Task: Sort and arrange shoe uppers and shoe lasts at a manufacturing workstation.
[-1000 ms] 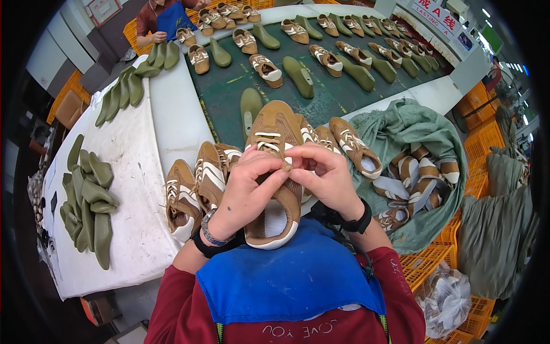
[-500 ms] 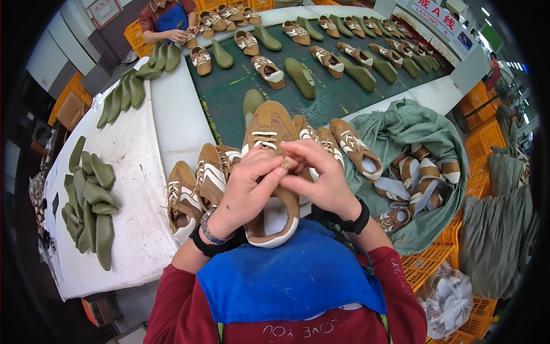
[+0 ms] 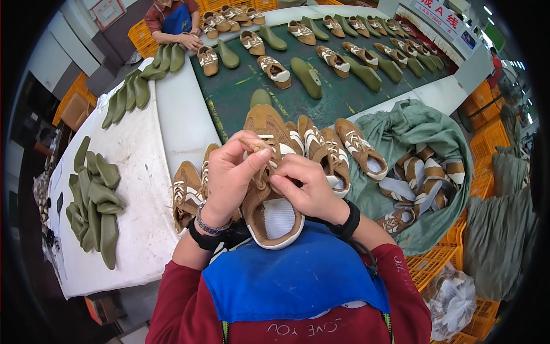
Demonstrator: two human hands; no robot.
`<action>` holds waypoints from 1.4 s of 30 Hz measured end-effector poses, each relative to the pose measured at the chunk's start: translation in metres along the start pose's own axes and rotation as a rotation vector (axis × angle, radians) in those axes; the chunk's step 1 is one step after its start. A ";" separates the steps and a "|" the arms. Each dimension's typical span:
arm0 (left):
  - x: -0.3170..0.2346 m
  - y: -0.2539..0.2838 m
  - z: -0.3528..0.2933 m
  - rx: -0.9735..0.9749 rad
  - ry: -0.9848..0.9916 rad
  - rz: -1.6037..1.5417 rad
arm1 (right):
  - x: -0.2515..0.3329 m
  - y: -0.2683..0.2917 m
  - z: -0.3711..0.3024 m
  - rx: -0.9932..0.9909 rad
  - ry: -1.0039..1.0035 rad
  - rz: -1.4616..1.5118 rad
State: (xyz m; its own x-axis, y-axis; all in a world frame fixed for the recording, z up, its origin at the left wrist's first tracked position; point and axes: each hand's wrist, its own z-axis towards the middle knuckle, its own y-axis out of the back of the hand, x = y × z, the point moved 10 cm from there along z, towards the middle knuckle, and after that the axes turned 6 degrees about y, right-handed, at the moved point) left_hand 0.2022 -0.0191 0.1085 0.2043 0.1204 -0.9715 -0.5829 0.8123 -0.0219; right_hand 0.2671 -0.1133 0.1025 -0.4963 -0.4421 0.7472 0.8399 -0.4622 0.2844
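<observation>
A brown sneaker (image 3: 265, 117) with white stripes stands before me, toe pointing away and heel against my blue apron. My left hand (image 3: 223, 178) is closed, pinching a tan shoelace (image 3: 250, 143) between thumb and fingertips above the laced front. Over the shoe's opening, my right hand (image 3: 309, 186) is also closed, its thumb and finger pinched on the lace near the tongue; the fingertips partly hide it. A white insole (image 3: 279, 218) shows inside the shoe. Similar sneakers stand close on both sides, such as a laced one (image 3: 186, 195) beside my left wrist.
Green shoe lasts (image 3: 94, 200) lie heaped on the white-covered table (image 3: 146, 229) at left. Ahead, a green conveyor (image 3: 240, 86) carries sneakers and lasts. At right, green cloth (image 3: 424, 120) surrounds loose shoes above orange crates (image 3: 427, 266). A co-worker (image 3: 175, 23) stands far left.
My hands have moved apart: the left rose slightly leftward with the lace, the right moved down a little toward the shoe's opening. The co-worker's hands have shifted.
</observation>
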 end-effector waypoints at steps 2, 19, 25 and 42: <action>0.015 0.001 0.001 -0.026 0.180 -0.169 | -0.004 0.003 -0.001 -0.027 -0.044 0.037; 0.013 -0.004 -0.019 0.008 -0.031 0.742 | -0.050 0.005 -0.028 0.062 -0.435 -0.119; 0.062 -0.023 -0.029 0.227 -0.034 0.960 | -0.079 -0.004 -0.044 0.246 -0.273 -0.457; 0.016 -0.039 -0.029 -0.020 -0.349 0.932 | -0.049 0.018 -0.029 -0.139 -0.205 -0.279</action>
State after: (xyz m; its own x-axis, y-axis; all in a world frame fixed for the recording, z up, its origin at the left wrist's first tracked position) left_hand 0.2048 -0.0653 0.0869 -0.1240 0.8692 -0.4787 -0.6406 0.2983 0.7076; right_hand 0.2995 -0.1226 0.0535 -0.6358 -0.1277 0.7612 0.6335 -0.6496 0.4202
